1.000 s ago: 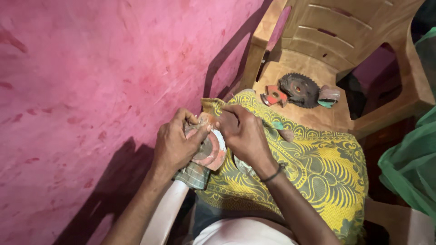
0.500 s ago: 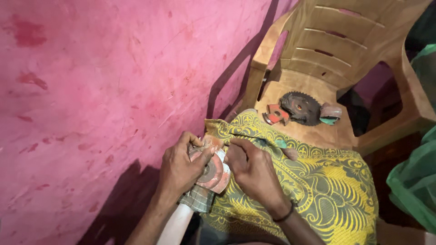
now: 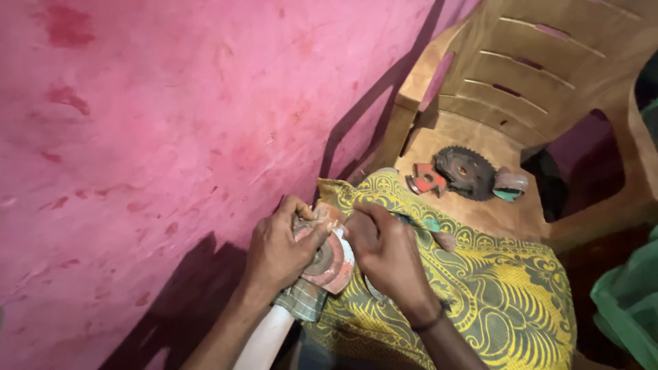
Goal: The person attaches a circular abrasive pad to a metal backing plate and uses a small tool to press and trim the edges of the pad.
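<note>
My left hand [image 3: 277, 250] grips a round reddish grinding disc [image 3: 329, 264] with a dark metal centre, thumb pressed on its face. My right hand [image 3: 385, 252] closes on the same disc's upper right edge, fingers curled over it. Both hands work over a yellow patterned cloth [image 3: 493, 294] that covers my lap. A folded checked rag [image 3: 301, 301] hangs under the disc, and a white pipe-like piece [image 3: 267, 339] runs down below my left wrist. What lies behind the disc is hidden by my fingers.
A brown plastic chair [image 3: 548, 82] stands ahead; its seat holds a toothed saw blade [image 3: 466, 171], a red clamp-like part [image 3: 426, 178] and a small round piece [image 3: 510, 183]. A pink wall [image 3: 157, 116] fills the left. Green fabric [image 3: 627, 308] is at the right edge.
The view has tilted, so the chair and hands sit slightly lower and more to the right. Both hands stay on the disc, with my right fingers shifting along its edge.
</note>
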